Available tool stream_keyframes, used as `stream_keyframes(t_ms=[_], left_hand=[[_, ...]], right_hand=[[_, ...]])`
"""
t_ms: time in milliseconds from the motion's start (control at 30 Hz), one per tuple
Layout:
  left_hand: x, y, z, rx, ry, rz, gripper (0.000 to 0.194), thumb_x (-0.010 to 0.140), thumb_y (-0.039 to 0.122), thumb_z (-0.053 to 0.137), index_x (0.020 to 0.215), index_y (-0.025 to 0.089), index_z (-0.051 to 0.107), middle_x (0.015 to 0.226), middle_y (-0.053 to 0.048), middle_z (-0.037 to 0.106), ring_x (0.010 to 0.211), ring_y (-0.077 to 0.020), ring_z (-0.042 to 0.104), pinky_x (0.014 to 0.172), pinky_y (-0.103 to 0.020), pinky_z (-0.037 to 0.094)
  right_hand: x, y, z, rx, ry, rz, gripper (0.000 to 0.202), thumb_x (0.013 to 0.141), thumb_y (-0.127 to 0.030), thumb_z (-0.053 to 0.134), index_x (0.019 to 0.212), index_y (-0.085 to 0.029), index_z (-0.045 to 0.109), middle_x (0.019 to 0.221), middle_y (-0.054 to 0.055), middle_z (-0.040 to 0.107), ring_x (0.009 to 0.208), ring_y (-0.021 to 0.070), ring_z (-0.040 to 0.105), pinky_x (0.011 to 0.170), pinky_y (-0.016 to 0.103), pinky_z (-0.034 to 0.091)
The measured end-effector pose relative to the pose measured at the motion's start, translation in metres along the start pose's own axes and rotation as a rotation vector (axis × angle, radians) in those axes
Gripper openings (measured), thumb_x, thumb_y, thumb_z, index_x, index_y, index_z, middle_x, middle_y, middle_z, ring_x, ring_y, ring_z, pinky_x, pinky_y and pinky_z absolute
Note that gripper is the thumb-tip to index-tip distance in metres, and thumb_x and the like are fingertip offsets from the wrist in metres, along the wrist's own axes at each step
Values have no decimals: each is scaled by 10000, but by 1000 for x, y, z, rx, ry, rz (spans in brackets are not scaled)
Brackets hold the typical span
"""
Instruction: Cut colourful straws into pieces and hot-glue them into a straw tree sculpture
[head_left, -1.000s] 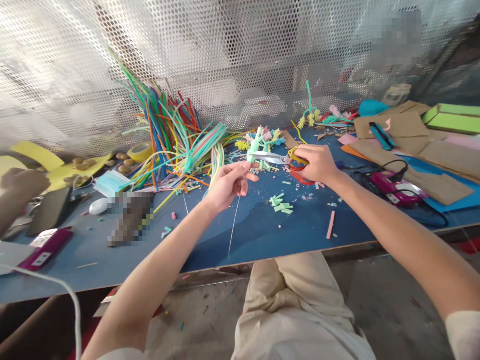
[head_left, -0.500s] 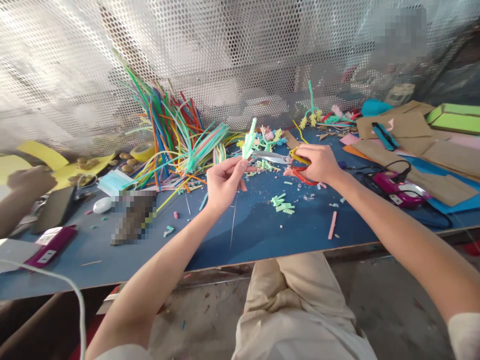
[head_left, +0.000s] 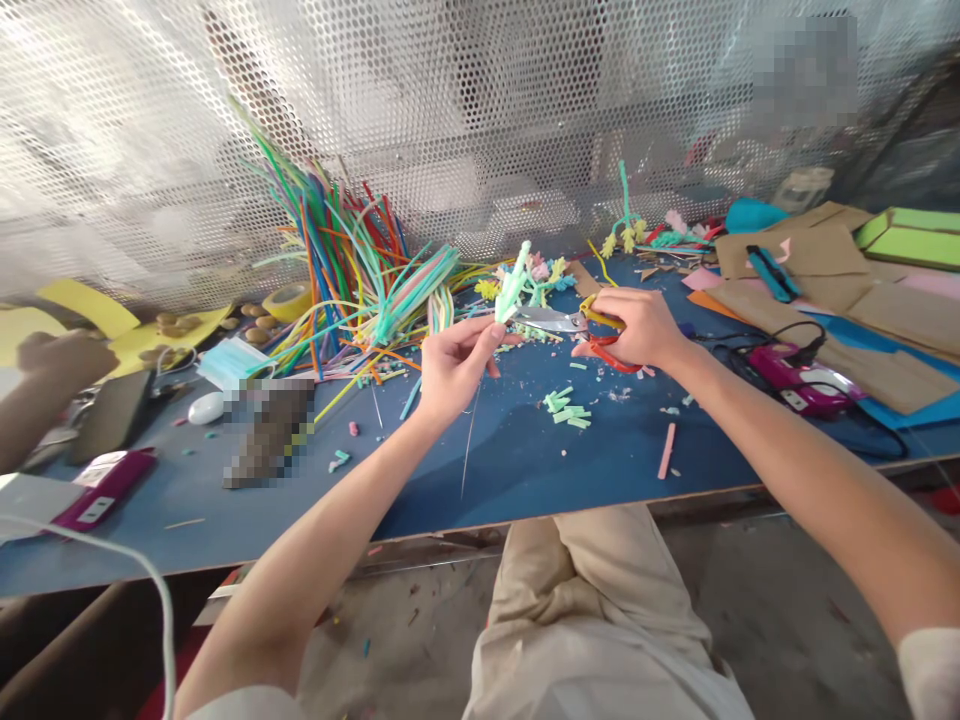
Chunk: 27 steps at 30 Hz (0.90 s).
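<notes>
Between the thumb and fingers of my left hand (head_left: 461, 365) is a pale green pipe-cleaner piece (head_left: 515, 285), its tip pointing up and a little right. A thin wire (head_left: 470, 440) hangs down below that hand. My right hand (head_left: 637, 325) is closed round the yellow and orange handles of a pair of scissors (head_left: 555, 320). The scissors' blades point left and reach the lower part of the green piece. Short green cut pieces (head_left: 566, 408) lie on the blue table just below the scissors. Behind my hands are finished-looking fuzzy sprigs (head_left: 540, 285) in yellow, pink and blue.
A large heap of coloured pipe cleaners (head_left: 352, 260) leans against the perforated metal screen (head_left: 480, 110). Brown paper sheets (head_left: 892, 310), a teal cutter (head_left: 772, 273) and a purple power strip (head_left: 806, 380) lie right. At far left is another person's hand (head_left: 64, 360), near a phone (head_left: 111, 415).
My left hand and the green piece have shifted slightly right, and the piece tilts more to the right. The scissors stay almost where they were.
</notes>
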<state>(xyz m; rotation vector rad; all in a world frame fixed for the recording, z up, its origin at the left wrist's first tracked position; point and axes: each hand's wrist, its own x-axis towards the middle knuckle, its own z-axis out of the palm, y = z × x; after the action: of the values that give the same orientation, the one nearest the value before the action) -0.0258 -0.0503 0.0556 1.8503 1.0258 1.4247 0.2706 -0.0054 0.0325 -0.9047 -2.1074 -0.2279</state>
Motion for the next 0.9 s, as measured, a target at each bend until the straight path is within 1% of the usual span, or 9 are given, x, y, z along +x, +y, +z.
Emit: stream_keyframes(t_ms=[100, 233, 433, 533, 667, 900], left_hand=[[-1, 0, 0, 30, 12, 7, 478, 938, 633, 692, 1099, 203, 824, 908, -84, 831, 478, -105, 611, 471, -248, 511], [-2, 0, 1, 22, 17, 39, 421, 956, 575, 700, 1098, 200, 829, 905, -78, 831, 470, -96, 606, 483, -243, 529], [-3, 1, 1, 48, 17, 72, 383, 970, 529, 701, 1053, 180, 836, 902, -81, 831, 460, -85, 606, 479, -222, 521], [-3, 1, 1, 61, 18, 78, 386, 969, 536, 699, 1028, 181, 837, 898, -78, 831, 460, -87, 607, 479, -220, 517], [-3, 2, 0, 88, 23, 89, 398, 973, 548, 690, 1036, 183, 837, 895, -77, 832, 460, -90, 608, 482, -223, 514], [-4, 4, 0, 91, 26, 105, 344, 986, 489, 693, 1043, 182, 837, 894, -70, 832, 468, -81, 617, 502, -218, 517]], right_hand=[[0, -1, 1, 4, 10, -12, 657, 748, -887, 689, 762, -233, 633, 804, 48, 698, 742, 213, 653, 664, 343, 452], [0, 0, 2, -14, 22, -37, 648, 753, -874, 699, 791, -228, 656, 836, 60, 720, 777, 223, 671, 695, 344, 472], [-1, -2, 2, -16, 9, -40, 648, 764, -861, 704, 775, -215, 655, 793, 54, 701, 744, 213, 653, 661, 334, 436], [0, -4, 2, 40, -4, -37, 627, 758, -834, 737, 766, -214, 643, 783, 41, 688, 703, 194, 624, 636, 327, 411], [0, -5, 2, 150, -53, -24, 599, 743, -796, 782, 750, -217, 630, 774, 27, 668, 670, 177, 585, 624, 321, 392], [0, -6, 6, 297, -109, 20, 574, 723, -746, 834, 736, -213, 622, 760, 8, 629, 645, 154, 516, 627, 309, 378]])
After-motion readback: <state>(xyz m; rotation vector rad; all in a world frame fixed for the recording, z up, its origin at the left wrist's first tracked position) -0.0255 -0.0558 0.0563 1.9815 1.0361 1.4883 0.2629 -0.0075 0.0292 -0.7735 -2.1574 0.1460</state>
